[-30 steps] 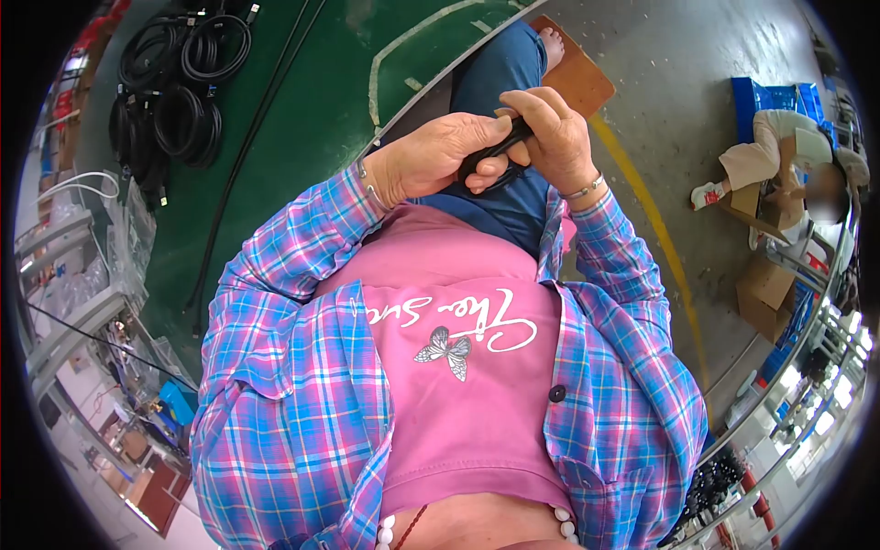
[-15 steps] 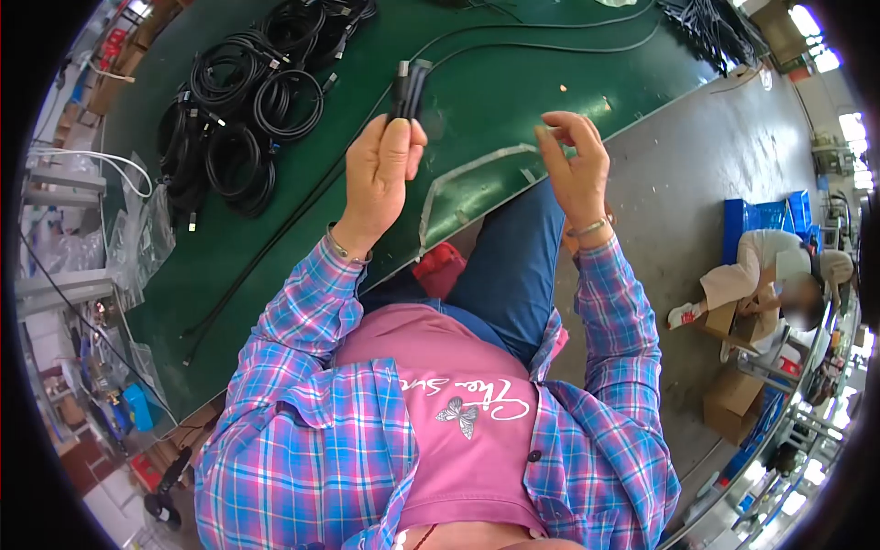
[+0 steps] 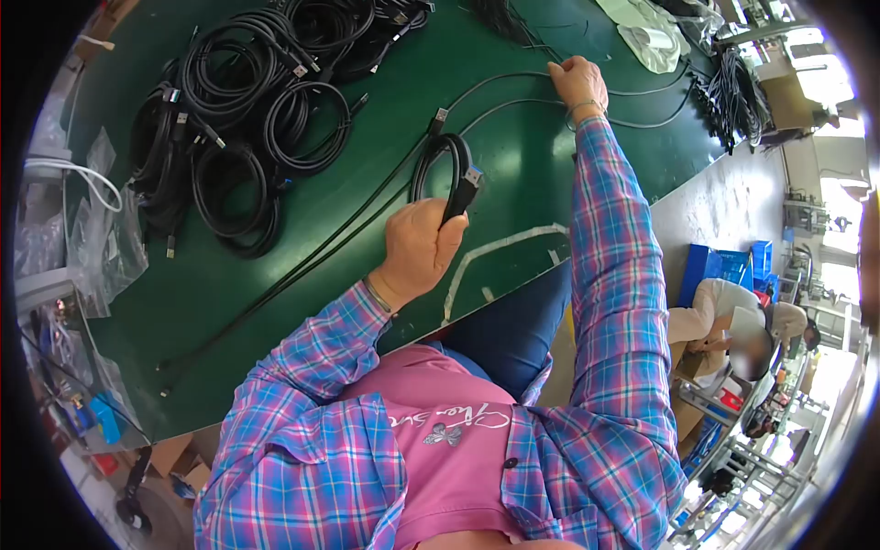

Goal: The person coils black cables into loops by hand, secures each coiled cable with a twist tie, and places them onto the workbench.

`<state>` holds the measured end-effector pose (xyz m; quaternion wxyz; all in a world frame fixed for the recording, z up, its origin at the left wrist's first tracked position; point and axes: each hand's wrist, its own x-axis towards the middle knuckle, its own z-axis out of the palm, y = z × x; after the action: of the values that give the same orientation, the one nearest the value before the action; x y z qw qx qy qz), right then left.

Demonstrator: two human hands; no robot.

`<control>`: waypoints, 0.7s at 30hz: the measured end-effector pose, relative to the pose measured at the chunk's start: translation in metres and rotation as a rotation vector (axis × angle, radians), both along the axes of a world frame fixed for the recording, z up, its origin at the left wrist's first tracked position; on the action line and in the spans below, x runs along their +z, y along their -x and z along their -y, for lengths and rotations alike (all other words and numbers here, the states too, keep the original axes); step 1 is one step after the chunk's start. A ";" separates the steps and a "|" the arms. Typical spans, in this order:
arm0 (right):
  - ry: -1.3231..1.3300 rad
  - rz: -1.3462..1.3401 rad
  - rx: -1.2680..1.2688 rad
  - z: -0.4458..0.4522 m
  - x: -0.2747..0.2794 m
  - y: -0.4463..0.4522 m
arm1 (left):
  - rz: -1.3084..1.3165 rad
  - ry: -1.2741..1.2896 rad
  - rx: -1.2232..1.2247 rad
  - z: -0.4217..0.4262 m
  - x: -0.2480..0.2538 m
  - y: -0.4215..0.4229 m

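My left hand (image 3: 417,247) is closed around a coiled black USB cable (image 3: 442,151), held over the green table (image 3: 357,325). The loop stands up above my fist, and a USB plug (image 3: 472,175) with a blue insert sticks out beside my thumb. My right hand (image 3: 579,84) is stretched to the far part of the table, fingers curled together close to a bunch of thin black strands (image 3: 507,20). What its fingertips hold, if anything, is too small to make out. Long black cables (image 3: 316,240) lie across the table, passing by the right hand.
Several coiled black cables (image 3: 229,73) are piled at the left. A black bundle of strands (image 3: 733,99) lies at the right end near a clear plastic bag (image 3: 647,38). Blue crates (image 3: 724,266) and a seated person (image 3: 729,330) are beyond the table at right.
My right hand has moved up and away across the table, from in front of me to beside the thin strands. My left hand has turned and shifted slightly right and down with the cable.
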<state>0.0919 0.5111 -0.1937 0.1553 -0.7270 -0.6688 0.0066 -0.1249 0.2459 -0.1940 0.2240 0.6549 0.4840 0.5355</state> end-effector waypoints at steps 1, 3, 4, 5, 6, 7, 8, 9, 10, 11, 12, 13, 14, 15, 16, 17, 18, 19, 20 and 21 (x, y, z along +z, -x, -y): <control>0.068 0.031 -0.012 -0.007 0.001 0.001 | 0.021 0.008 -0.010 -0.003 -0.002 0.001; 0.123 0.123 0.016 -0.027 -0.013 -0.006 | 0.039 0.027 -0.022 -0.004 -0.009 -0.002; 0.110 0.185 0.057 -0.042 -0.036 -0.013 | 0.036 0.039 -0.025 -0.004 -0.012 -0.001; 0.093 0.250 0.088 -0.051 -0.046 -0.022 | 0.037 0.044 -0.039 -0.006 -0.015 0.000; 0.113 0.213 0.016 -0.034 -0.023 -0.009 | 0.051 0.051 -0.047 -0.008 -0.016 0.000; 0.079 0.200 -0.050 -0.022 -0.006 0.001 | 0.068 0.078 -0.039 -0.009 -0.015 -0.002; 0.106 0.277 -0.008 -0.024 0.003 0.001 | 0.076 0.107 -0.033 -0.011 -0.011 -0.002; 0.135 0.353 0.033 -0.026 0.013 -0.005 | 0.084 0.136 -0.027 -0.014 -0.007 -0.004; 0.143 0.390 0.041 -0.026 0.023 -0.013 | 0.110 0.164 -0.024 -0.017 -0.002 -0.007; 0.149 0.419 0.059 -0.024 0.033 -0.016 | 0.128 0.191 -0.009 -0.017 0.001 -0.005; 0.155 0.448 0.077 -0.018 0.041 -0.018 | 0.156 0.224 0.001 -0.018 0.000 -0.002; 0.139 0.379 0.098 -0.008 0.050 -0.025 | 0.212 0.237 -0.026 -0.020 -0.001 -0.001; 0.122 0.309 0.119 0.006 0.059 -0.038 | 0.268 0.251 -0.053 -0.025 -0.002 0.001; 0.132 0.222 0.168 0.027 0.055 -0.043 | 0.310 0.294 -0.051 -0.019 0.000 0.007; 0.081 0.054 0.207 0.047 0.051 -0.055 | 0.343 0.259 -0.064 -0.021 0.003 0.008; 0.031 -0.115 0.241 0.070 0.047 -0.067 | 0.376 0.224 -0.077 -0.024 0.006 0.005; 0.019 -0.232 0.274 0.096 0.040 -0.074 | 0.361 0.197 -0.091 -0.026 0.007 0.005; 0.009 -0.348 0.304 0.123 0.032 -0.075 | 0.346 0.171 -0.105 -0.024 0.007 0.006; 0.035 -0.491 0.317 0.150 0.020 -0.066 | 0.352 0.183 -0.113 -0.014 0.005 0.007; 0.041 -0.625 0.309 0.175 0.010 -0.062 | 0.362 0.184 -0.149 -0.011 0.002 0.005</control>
<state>0.1540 0.3363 -0.1840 0.3353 -0.5831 -0.6906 0.2658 -0.1303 0.2567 -0.1918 0.4048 0.5588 0.4330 0.5800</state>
